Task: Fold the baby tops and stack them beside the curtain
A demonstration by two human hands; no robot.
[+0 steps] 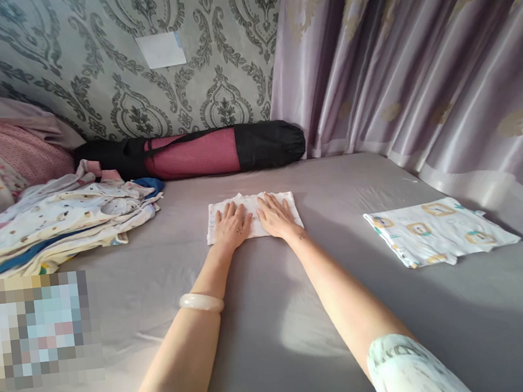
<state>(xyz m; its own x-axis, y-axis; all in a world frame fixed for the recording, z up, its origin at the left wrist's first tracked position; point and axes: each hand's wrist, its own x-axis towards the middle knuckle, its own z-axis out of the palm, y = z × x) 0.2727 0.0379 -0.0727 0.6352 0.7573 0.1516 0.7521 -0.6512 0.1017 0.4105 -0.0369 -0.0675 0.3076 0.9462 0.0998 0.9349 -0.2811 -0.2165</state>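
Observation:
A white folded garment (254, 228) with a faint print lies flat on the grey bed sheet, straight ahead of me. On its left half rests my left hand (234, 224), palm down with the fingers stretched out. My right hand (276, 215) presses flat on the right half, fingers also extended. Neither hand grips the cloth, and parts of it are hidden beneath them. Off to the right, apart from both hands, lies another folded white garment (443, 232) with orange and green animal prints.
A loose pile of clothes (72, 216) sits at the left, near pink bedding (13, 144). Along the patterned wall lies a long black and pink bag (191, 153). Lilac curtains (396, 51) hang at the right edge. A blurred patch (46, 328) covers something at lower left.

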